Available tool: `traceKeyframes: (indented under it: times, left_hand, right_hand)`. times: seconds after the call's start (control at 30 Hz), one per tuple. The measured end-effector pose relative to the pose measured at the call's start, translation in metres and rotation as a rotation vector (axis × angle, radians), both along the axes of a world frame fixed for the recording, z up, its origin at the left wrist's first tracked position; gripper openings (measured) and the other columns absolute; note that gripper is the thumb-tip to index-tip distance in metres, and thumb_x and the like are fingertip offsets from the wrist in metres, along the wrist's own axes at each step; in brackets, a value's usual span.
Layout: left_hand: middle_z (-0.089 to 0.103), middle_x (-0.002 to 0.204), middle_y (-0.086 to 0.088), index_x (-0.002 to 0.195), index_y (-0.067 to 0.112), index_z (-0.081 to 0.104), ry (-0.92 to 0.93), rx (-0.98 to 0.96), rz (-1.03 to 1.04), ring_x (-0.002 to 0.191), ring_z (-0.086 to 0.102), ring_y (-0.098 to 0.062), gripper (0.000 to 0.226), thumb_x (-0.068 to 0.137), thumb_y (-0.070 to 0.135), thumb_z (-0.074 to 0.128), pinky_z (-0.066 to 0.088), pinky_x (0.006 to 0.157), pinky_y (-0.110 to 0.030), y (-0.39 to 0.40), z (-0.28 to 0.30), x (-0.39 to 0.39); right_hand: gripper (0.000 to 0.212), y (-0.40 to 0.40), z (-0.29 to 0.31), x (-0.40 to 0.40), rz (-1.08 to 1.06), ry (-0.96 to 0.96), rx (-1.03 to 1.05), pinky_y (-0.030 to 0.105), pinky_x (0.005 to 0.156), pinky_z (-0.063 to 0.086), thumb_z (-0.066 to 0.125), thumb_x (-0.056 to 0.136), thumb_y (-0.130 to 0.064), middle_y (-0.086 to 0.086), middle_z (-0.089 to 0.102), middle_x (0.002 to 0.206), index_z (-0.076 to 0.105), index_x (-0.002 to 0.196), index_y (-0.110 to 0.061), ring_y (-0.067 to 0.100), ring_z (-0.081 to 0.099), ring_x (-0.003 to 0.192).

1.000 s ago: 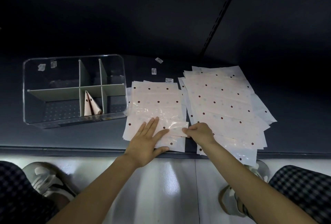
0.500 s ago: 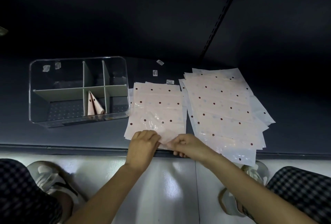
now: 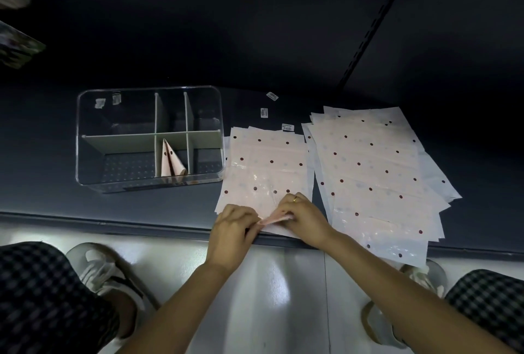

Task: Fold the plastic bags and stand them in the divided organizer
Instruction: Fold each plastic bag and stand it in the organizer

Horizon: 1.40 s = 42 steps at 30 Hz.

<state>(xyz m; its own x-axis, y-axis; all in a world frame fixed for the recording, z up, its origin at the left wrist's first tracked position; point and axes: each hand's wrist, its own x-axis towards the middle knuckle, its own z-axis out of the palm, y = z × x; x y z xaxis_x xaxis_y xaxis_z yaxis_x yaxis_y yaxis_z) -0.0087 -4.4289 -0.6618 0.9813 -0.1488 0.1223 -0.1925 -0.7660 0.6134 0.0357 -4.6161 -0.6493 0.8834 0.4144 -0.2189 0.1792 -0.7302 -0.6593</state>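
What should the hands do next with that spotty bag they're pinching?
Probably fold the pinched near edge away from the person, over the rest of the bag, and press it flat. The left hand and right hand pinch the near edge of the top bag, lifted. Only one folded bag stands in the organizer.

organizer [image 3: 150,138]: 1, six compartments; folded bags [image 3: 171,162]: 1; bag stacks [image 3: 368,166]: 2; labels [image 3: 264,112]: perhaps 3

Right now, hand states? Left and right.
Left hand: closed, pinching the near edge of the top plastic bag.
Right hand: closed, pinching the same edge.
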Motion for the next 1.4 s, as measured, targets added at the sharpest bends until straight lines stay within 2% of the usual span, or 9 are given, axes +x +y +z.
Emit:
traceKeyframes:
  times: [0.23,0.57,0.67,0.73,0.87,1.07,1.13,1.27,1.4]
  left_hand:
    - [0.055,0.095,0.006,0.079,0.022,0.073,0.188,-0.014,0.338,0.095,0.042,-0.019,0.016,0.081,0.038,0.070,0.023,0.076,-0.024,-0.007,-0.012,0.006]
    - [0.050,0.112,-0.003,0.098,0.019,0.060,0.261,0.112,0.415,0.104,0.042,-0.023,0.022,0.088,0.039,0.061,0.029,0.084,-0.030,-0.019,0.002,0.011]
    - [0.054,0.130,-0.009,0.112,0.011,0.060,0.020,0.132,0.177,0.118,0.049,-0.030,0.030,0.085,0.021,0.068,0.040,0.096,-0.042,-0.018,0.007,0.008]
    - [0.045,0.144,-0.011,0.126,0.008,0.056,-0.104,0.262,-0.108,0.133,0.041,-0.029,0.040,0.089,0.020,0.064,0.031,0.111,-0.045,-0.017,0.006,0.010]
    - [-0.018,0.153,-0.001,0.148,0.011,-0.009,0.106,0.561,-0.324,0.145,-0.014,-0.017,0.066,0.100,0.049,0.015,-0.015,0.115,-0.031,-0.004,-0.007,0.018]
    - [-0.030,0.151,-0.003,0.144,0.024,-0.022,0.108,0.611,-0.393,0.134,-0.034,-0.016,0.076,0.092,0.065,0.013,-0.022,0.111,-0.031,0.015,-0.015,0.024]
    - [-0.029,0.152,-0.005,0.143,0.030,-0.023,0.103,0.613,-0.428,0.135,-0.034,-0.018,0.074,0.091,0.067,0.014,-0.022,0.112,-0.032,0.018,-0.014,0.025]
    - [-0.033,0.149,-0.007,0.140,0.043,-0.024,0.100,0.601,-0.475,0.136,-0.033,-0.020,0.067,0.091,0.067,0.015,-0.020,0.113,-0.033,0.020,-0.013,0.027]
    - [-0.023,0.154,-0.012,0.147,0.043,-0.002,0.102,0.593,-0.505,0.137,-0.031,-0.022,0.064,0.092,0.066,0.021,-0.016,0.116,-0.036,0.021,-0.011,0.028]
  right_hand:
    - [0.045,0.014,-0.001,0.008,-0.218,0.119,-0.090,0.029,0.068,0.033,0.059,0.090,-0.038,-0.005,0.043,0.063,0.043,0.053,-0.018,0.017,0.041,0.079]
    - [0.051,0.032,0.008,0.016,-0.234,0.166,-0.272,0.032,0.062,0.032,0.047,0.096,-0.036,-0.003,0.036,0.055,0.031,0.051,-0.017,0.022,0.043,0.069]
    - [0.053,0.033,0.010,0.018,-0.252,0.201,-0.275,0.032,0.061,0.031,0.048,0.095,-0.037,-0.001,0.036,0.052,0.030,0.050,-0.016,0.023,0.043,0.064]
    - [0.053,0.033,0.010,0.018,-0.252,0.212,-0.288,0.032,0.061,0.032,0.047,0.096,-0.039,0.000,0.038,0.053,0.031,0.051,-0.016,0.023,0.044,0.063]
    - [0.052,0.034,0.011,0.021,-0.270,0.238,-0.300,0.031,0.061,0.031,0.047,0.095,-0.039,-0.001,0.039,0.052,0.030,0.051,-0.017,0.023,0.045,0.062]
    - [0.051,0.035,0.010,0.019,-0.338,0.265,-0.295,0.030,0.058,0.031,0.049,0.094,-0.041,-0.002,0.043,0.055,0.036,0.051,-0.017,0.022,0.046,0.064]
    - [0.041,0.034,0.009,0.013,-0.354,0.173,-0.337,0.032,0.062,0.037,0.052,0.092,-0.043,-0.002,0.050,0.064,0.046,0.061,-0.017,0.023,0.049,0.071]
    - [0.027,0.023,0.007,-0.002,-0.187,-0.268,-0.129,0.034,0.100,0.039,0.051,0.096,-0.022,0.004,0.058,0.123,0.058,0.119,-0.011,0.022,0.051,0.117]
    - [0.055,0.017,0.002,0.005,0.328,-0.232,-0.296,0.029,0.119,-0.003,0.029,0.102,-0.037,-0.010,0.003,0.156,0.012,0.151,-0.019,0.008,-0.005,0.145]
